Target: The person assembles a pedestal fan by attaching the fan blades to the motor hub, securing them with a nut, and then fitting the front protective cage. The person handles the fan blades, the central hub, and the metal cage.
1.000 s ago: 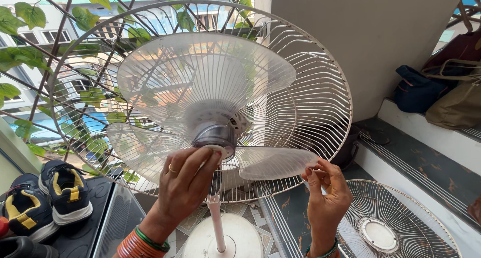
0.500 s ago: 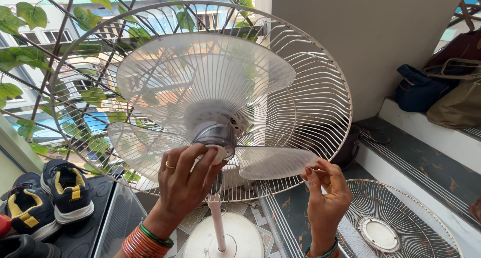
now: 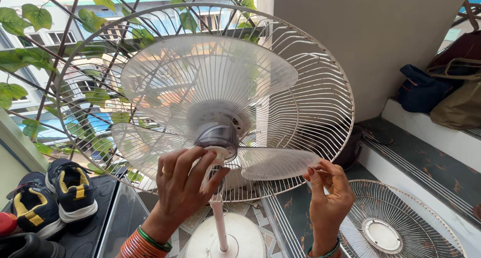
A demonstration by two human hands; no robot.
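A pedestal fan stands before me with its front grille off. Its clear plastic blade sits inside the white wire rear guard. My left hand has its fingers wrapped around the round cap on the grey hub at the blade's centre. My right hand pinches the tip of the lower right blade lobe between thumb and fingers. The white pole and round base show between my wrists.
The detached front grille lies on the tiled floor at lower right. Shoes rest on a dark surface at left. Bags sit on a step at right. A railing with green leaves is behind the fan, beside a grey wall.
My left hand has shifted its fingers around the hub cap, rotating slightly. My right hand keeps holding the blade tip. The view has moved a little.
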